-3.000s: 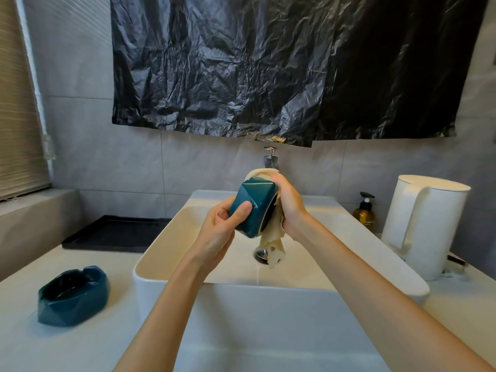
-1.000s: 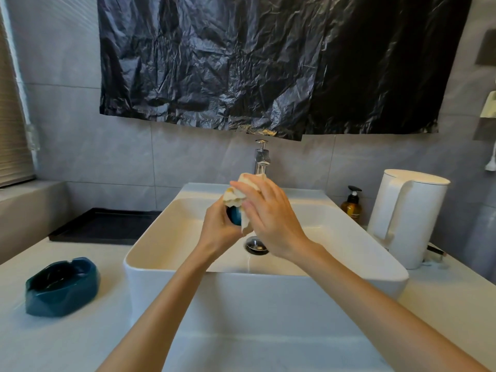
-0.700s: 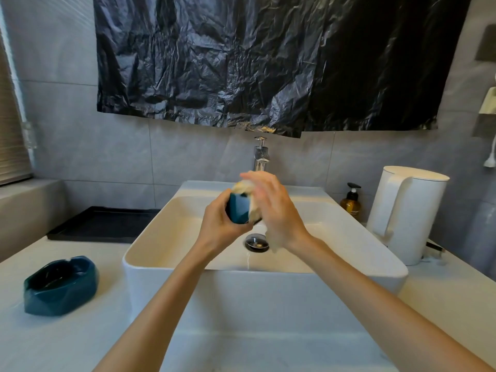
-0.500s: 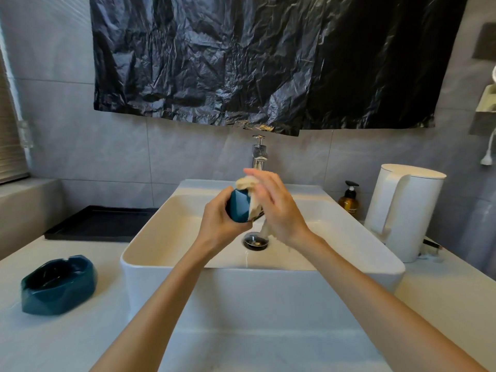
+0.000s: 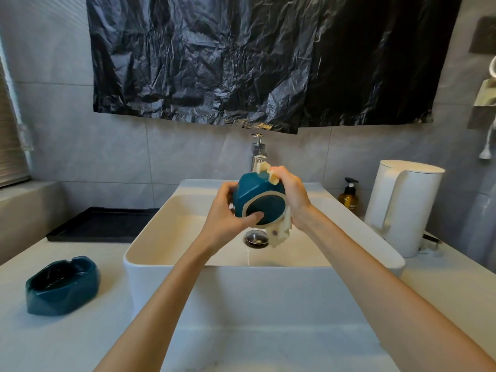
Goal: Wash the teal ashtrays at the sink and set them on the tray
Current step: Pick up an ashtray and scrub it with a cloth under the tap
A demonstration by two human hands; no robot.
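desk ashtray (image 5: 62, 285): sits upright on the desk (image 5: 80, 345), left of the sink and well apart from both hands.
tray (image 5: 102, 225): black, at the back left of the desk just beside the sink; neither ashtray is on it.
sink (image 5: 150, 251): white basin with the drain (image 5: 256, 238) below the hands and the tap (image 5: 258, 154) behind them.
left hand (image 5: 225, 213): grasps the held ashtray from the left, thumb pressed on its base, fingers curled round the far side.
held ashtray (image 5: 257, 202): lifted over the basin and tipped on edge, base with its pale ring facing the camera.
cloth (image 5: 279, 232): pale, wrapped round the ashtray's right side; one end pokes out above the fingers, the other hangs toward the drain.
right hand (image 5: 292, 194): clasps the cloth against the ashtray's upper right edge.
bottle (image 5: 349, 196), kettle (image 5: 402, 208): stand right of the sink, out of the way.
step: probably scrubbing the outside of the first ashtray; whether the tap runs I cannot tell.
next move: likely finish the wipe and rinse, then carry this ashtray left to the tray with a firm hold, since it is probably wet and slippery; the desk ashtray appears unwashed.
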